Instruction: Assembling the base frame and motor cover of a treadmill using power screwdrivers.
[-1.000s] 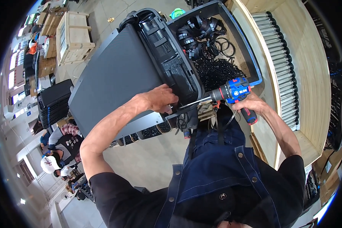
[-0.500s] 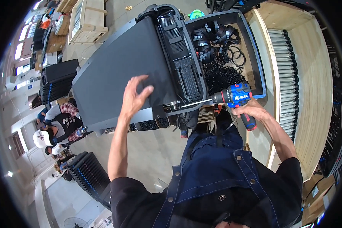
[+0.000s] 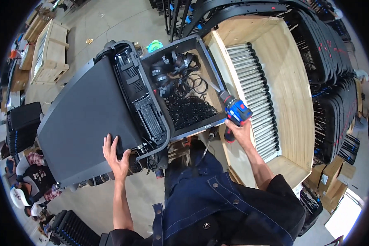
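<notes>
My left hand [image 3: 117, 158] lies with fingers spread on the black belt of a treadmill [image 3: 86, 115], close to its near right corner. Beside it, a shiny roller end [image 3: 141, 146] shows at the edge of the belt. My right hand [image 3: 241, 132] grips a blue and black cordless drill [image 3: 237, 110] with red trim. The drill's long bit points away from me, over the right rim of a dark parts bin [image 3: 212, 67]. Inside the bin lie black coiled straps [image 3: 168, 71], thin black rings [image 3: 197, 84] and a heap of small black screws [image 3: 188, 110].
A wooden crate [image 3: 291, 110] with a row of metal rollers [image 3: 254, 94] stands to the right. Behind it are stacked black frames [image 3: 332, 110]. Cardboard boxes [image 3: 330, 176] sit at lower right. Another person [image 3: 37, 172] is at the far left, near stacked black panels [image 3: 22, 127].
The drill has come away from the treadmill's roller end and swung right, over the bin's edge. My left hand has settled onto the belt's near corner. The whole view has turned right.
</notes>
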A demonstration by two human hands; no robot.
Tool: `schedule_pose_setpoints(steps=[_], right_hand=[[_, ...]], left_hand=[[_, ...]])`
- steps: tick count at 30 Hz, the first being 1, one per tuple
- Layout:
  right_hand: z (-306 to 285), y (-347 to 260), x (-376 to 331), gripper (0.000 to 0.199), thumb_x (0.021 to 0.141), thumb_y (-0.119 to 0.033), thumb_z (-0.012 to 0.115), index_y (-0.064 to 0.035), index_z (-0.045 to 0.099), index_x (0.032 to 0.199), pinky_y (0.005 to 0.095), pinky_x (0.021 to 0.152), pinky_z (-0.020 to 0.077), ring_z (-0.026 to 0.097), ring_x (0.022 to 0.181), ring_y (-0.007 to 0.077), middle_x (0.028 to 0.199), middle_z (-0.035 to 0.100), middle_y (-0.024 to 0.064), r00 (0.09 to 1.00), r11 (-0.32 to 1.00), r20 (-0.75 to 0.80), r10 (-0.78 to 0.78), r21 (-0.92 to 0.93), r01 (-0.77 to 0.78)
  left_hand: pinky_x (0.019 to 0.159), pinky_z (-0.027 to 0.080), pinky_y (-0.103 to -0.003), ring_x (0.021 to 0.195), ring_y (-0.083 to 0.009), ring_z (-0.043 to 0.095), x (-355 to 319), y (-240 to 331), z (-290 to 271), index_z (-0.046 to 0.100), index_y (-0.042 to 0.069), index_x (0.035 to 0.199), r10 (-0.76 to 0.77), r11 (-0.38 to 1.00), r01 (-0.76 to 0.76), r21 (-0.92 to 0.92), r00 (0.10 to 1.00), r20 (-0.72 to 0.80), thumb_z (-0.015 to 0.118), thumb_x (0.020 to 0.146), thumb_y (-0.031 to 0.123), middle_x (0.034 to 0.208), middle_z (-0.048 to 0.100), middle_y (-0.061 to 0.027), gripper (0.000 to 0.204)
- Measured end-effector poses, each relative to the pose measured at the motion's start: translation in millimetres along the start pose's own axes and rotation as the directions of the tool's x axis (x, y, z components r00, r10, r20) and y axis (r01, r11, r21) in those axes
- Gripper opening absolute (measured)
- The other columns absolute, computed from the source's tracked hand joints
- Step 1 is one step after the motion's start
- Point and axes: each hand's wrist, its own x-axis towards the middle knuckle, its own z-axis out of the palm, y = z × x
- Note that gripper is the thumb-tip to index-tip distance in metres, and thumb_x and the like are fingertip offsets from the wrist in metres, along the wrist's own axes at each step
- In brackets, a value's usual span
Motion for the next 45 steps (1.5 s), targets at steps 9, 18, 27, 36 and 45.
schedule_pose_setpoints(steps=[9,18,27,36,45], right_hand=[[51,68,37,0.041,0.087,-0.014,0.073,0.0022,0.057,0.121,0.0376,0.086,0.0499,0.062,0.088,0.0221,0.097,0.067,0.0114,0.924,0.935,-0.312,-0.223,-0.337,0.112],[-8,140,-27,0.06,0.087,-0.026,0.074,0.005,0.052,0.133,0.039,0.098,0.0465,0.063,0.109,0.0291,0.118,0.065,0.0209,0.949,0.784,-0.249,-0.193,-0.621,-0.003],[214,-10,-225,0.03,0.095,-0.018,0.067,0.0034,0.066,0.116,0.0282,0.071,0.0573,0.07,0.081,0.0166,0.097,0.071,0.0102,0.996,0.992,-0.047,0.082,-0.09,-0.086],[455,117,-214,0.01,0.087,-0.007,0.063,0.0005,0.068,0.091,0.0307,0.074,0.0515,0.063,0.079,0.0142,0.084,0.069,0.0052,0.832,0.919,0.554,0.031,-0.343,0.194],[571,147,-133,0.032,0.091,-0.027,0.064,-0.0074,0.068,0.116,0.0433,0.094,0.0502,0.066,0.107,0.0315,0.114,0.07,0.0156,0.859,0.82,0.503,0.096,-0.53,0.219]], left_hand=[[0.119,0.021,-0.055,0.145,-0.0382,0.034,-15,-20,-3,0.06,0.009,0.134,0.064,0.998,-0.065,-0.01,0.997,-0.041,0.08,0.076,0.033,0.153,0.044,-0.0181,0.066],[0.119,0.026,-0.051,0.144,-0.0339,0.036,-51,-115,-59,0.056,0.013,0.141,0.348,0.937,-0.347,-0.03,0.931,0.107,0.072,0.086,0.038,0.152,0.045,-0.0133,0.062],[0.119,0.025,-0.051,0.143,-0.0317,0.037,-115,-351,-161,0.054,0.012,0.141,0.174,0.972,-0.157,0.174,0.981,-0.081,0.064,0.094,0.034,0.152,0.045,-0.0117,0.053],[0.089,0.044,-0.039,0.102,-0.0251,0.058,-106,-413,-172,0.07,0.012,0.111,0.113,0.993,-0.111,0.027,0.942,-0.317,0.062,0.098,0.027,0.115,0.068,-0.002,0.022],[0.086,0.045,-0.038,0.099,-0.0263,0.06,-96,-419,-166,0.072,0.012,0.104,0.113,0.993,-0.092,0.075,0.926,-0.361,0.072,0.087,0.015,0.112,0.069,-0.0041,0.017]])
